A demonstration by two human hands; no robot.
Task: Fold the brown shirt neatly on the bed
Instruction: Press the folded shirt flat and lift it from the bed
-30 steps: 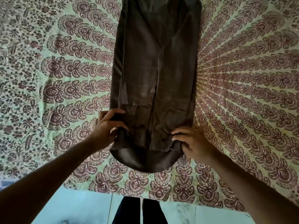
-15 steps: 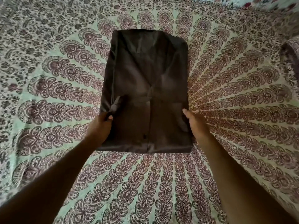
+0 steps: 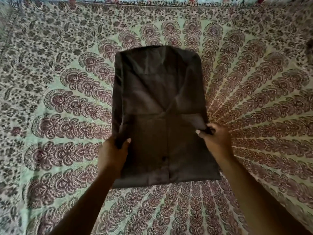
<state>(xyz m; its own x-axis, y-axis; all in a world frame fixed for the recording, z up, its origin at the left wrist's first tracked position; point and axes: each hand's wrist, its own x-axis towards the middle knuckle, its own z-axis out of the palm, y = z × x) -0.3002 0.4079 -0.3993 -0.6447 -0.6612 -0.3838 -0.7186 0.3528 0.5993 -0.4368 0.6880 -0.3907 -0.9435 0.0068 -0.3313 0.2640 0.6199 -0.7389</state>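
While fingers [image 3: 205, 129] of both hands pinch its sides, brown shirt [image 3: 159, 99] folded rectangular, creased.

The shirt [image 3: 160, 102] lies folded lengthwise at centre frame on the bedspread [image 3: 59, 82]. The left hand [image 3: 112, 151] pinches its left edge; the right hand [image 3: 216, 138] grips its right edge.

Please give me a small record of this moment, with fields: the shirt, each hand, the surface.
shirt: brown shirt, folded into a long rectangle, lying flat
left hand: left hand grips the shirt's left edge
right hand: right hand pinches the shirt's right edge
surface: patterned bedspread under the shirt
fold state: near half lies over the far half
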